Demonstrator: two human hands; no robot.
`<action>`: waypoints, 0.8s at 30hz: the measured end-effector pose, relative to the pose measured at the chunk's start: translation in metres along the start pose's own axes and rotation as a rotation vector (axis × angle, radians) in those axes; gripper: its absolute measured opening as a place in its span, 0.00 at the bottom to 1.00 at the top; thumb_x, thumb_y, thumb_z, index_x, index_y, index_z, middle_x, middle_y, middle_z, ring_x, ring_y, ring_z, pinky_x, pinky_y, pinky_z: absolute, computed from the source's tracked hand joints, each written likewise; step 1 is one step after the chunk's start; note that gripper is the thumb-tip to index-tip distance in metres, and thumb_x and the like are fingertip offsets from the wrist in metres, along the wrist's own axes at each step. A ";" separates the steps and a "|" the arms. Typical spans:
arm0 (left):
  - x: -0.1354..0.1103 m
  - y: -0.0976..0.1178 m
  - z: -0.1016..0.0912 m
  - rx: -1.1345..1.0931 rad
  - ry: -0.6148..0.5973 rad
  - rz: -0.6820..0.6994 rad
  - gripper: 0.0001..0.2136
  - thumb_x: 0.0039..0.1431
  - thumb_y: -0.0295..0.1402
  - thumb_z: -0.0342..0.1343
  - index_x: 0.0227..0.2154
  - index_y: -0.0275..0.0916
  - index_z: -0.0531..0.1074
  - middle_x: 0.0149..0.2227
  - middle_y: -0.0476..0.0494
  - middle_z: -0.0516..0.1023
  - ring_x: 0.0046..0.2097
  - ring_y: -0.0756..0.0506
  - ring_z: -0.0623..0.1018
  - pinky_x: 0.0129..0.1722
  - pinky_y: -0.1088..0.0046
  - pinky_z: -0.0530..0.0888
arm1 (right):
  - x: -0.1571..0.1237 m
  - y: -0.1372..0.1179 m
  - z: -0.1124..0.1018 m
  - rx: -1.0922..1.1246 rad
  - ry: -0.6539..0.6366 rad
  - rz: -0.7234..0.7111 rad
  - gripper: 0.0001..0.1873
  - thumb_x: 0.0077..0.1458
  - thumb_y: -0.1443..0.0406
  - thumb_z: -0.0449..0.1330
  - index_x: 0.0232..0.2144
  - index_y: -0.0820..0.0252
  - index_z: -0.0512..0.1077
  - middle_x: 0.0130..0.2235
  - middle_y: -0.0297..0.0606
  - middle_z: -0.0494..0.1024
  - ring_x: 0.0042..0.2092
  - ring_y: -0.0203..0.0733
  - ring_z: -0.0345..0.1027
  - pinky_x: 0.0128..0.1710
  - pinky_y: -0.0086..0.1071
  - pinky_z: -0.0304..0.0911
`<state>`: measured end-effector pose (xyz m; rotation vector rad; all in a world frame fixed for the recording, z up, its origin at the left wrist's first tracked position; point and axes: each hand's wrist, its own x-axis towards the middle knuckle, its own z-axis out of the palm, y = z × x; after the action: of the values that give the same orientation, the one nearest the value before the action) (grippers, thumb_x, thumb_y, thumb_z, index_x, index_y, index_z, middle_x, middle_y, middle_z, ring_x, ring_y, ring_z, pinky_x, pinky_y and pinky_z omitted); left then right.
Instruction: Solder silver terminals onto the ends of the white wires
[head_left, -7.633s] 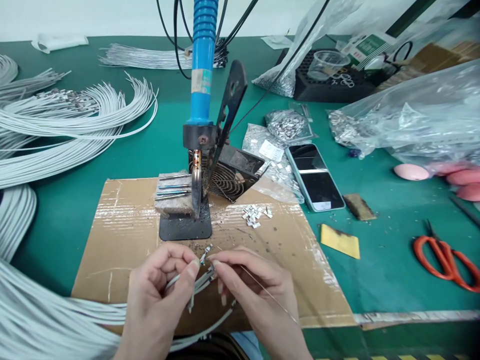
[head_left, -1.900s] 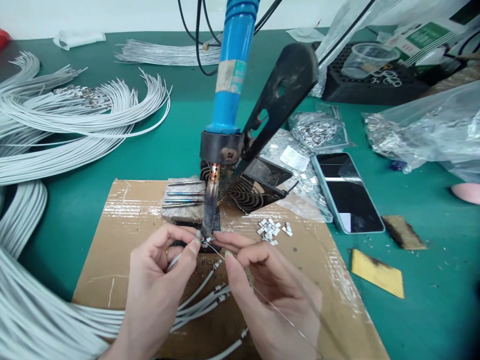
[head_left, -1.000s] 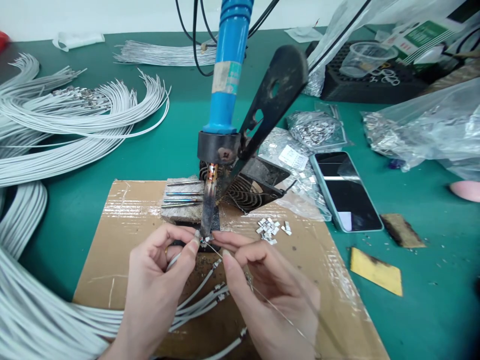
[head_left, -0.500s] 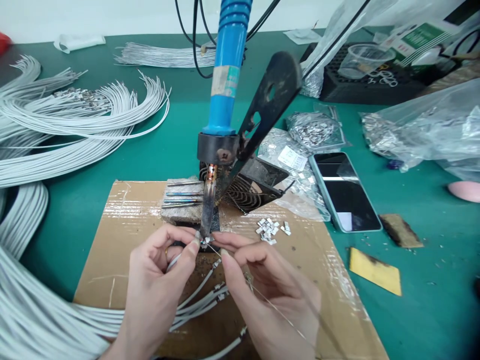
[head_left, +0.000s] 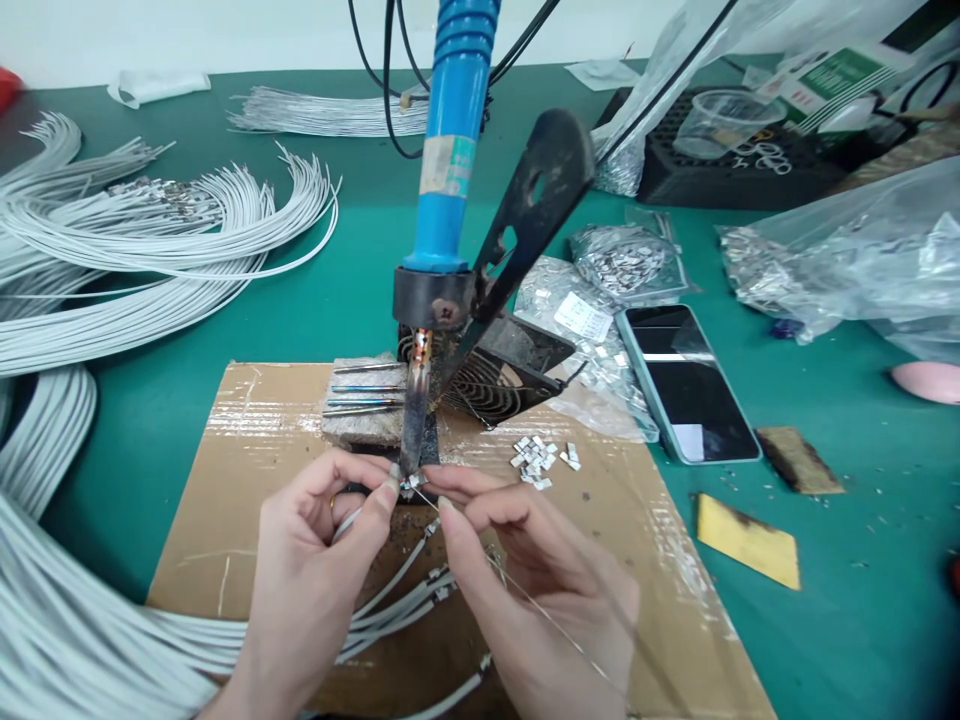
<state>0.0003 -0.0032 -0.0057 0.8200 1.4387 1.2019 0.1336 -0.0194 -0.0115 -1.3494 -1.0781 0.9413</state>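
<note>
My left hand [head_left: 322, 550] is closed on a white wire [head_left: 346, 524], its fingertips pinching the wire's end close to the hot tip. Between thumb and fingers my right hand [head_left: 532, 570] grips a thin strand of solder wire [head_left: 551, 620], which trails down to the right. The solder's front end reaches a small metal tab [head_left: 412, 482] under the tip of a blue-handled soldering iron [head_left: 416, 410]. A black bracket [head_left: 529, 210] holds the iron pointing down. Below the hands lie several white wires with metal ends [head_left: 435, 580].
A cardboard sheet [head_left: 247, 450] covers the work spot. Loose metal tabs [head_left: 534, 458] lie on it, beside a small black fan [head_left: 495, 380]. To the right are a phone [head_left: 694, 385] and a yellow sponge [head_left: 748, 540]. Bundles of white wires [head_left: 150, 240] fill the left.
The hands, wire and solder keep nearly the same place at the iron's tip. The view has shifted very slightly.
</note>
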 end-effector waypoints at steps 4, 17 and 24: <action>-0.001 0.000 -0.001 -0.001 0.005 0.017 0.05 0.57 0.28 0.67 0.26 0.40 0.80 0.32 0.49 0.83 0.26 0.54 0.73 0.24 0.84 0.68 | -0.002 -0.002 0.002 0.014 0.020 0.029 0.12 0.60 0.68 0.66 0.25 0.53 0.73 0.40 0.31 0.87 0.44 0.37 0.83 0.39 0.23 0.73; 0.003 -0.001 -0.003 0.012 -0.008 0.011 0.05 0.56 0.29 0.67 0.25 0.41 0.80 0.31 0.50 0.82 0.27 0.54 0.74 0.25 0.85 0.69 | 0.003 0.005 -0.003 -0.063 -0.050 -0.063 0.11 0.61 0.69 0.65 0.27 0.53 0.73 0.41 0.29 0.88 0.44 0.36 0.85 0.36 0.20 0.74; 0.002 -0.001 0.000 0.028 0.008 0.020 0.05 0.54 0.29 0.68 0.24 0.41 0.79 0.28 0.51 0.82 0.26 0.54 0.74 0.24 0.85 0.69 | 0.000 0.005 0.000 -0.042 0.003 -0.043 0.11 0.60 0.68 0.66 0.26 0.54 0.72 0.40 0.29 0.87 0.42 0.37 0.84 0.30 0.20 0.72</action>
<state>-0.0001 -0.0015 -0.0073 0.8517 1.4598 1.2036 0.1337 -0.0194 -0.0164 -1.3560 -1.1254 0.8897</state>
